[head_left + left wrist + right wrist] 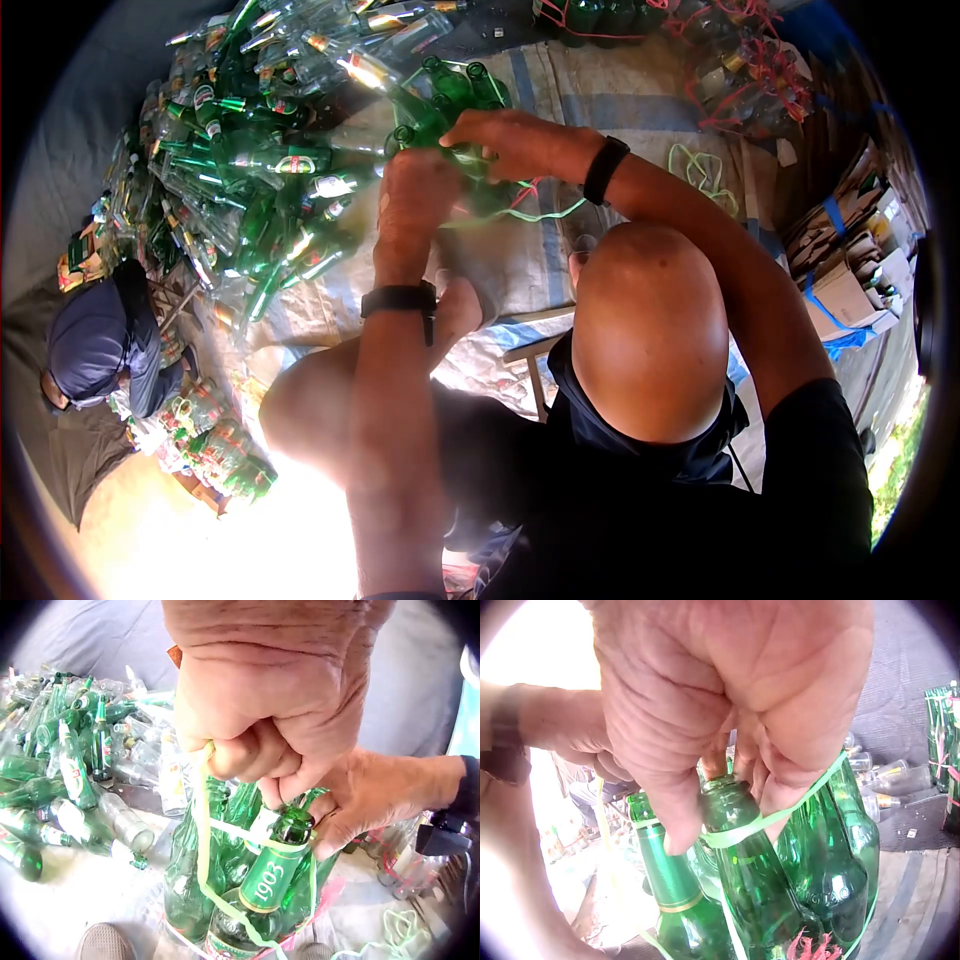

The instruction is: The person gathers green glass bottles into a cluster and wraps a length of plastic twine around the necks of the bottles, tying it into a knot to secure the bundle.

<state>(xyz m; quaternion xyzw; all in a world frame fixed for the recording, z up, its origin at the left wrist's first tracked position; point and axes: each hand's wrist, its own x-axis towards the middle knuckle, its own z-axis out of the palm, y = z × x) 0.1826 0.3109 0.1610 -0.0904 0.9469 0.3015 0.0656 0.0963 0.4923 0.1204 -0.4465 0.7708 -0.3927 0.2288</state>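
Several green glass bottles (187,881) stand upright in a bundle in front of me. A pale green plastic cord (202,840) runs round their necks, and a pink cord circles them low down. My left hand (418,195) is curled above the bundle and grips one end of the green cord, which hangs from its fingers. My right hand (525,145) holds one bottle neck (739,817) between thumb and fingers, just where the cord wraps it. A bottle labelled 1903 (270,877) stands at the near side of the bundle.
A large heap of loose green and clear bottles (290,160) lies left. Pink-tied bottles (735,75) stand at the back right, tied cardboard (850,260) at right. Loose green cord (705,170) lies on the woven sheet (640,100). Another person (110,335) is at lower left.
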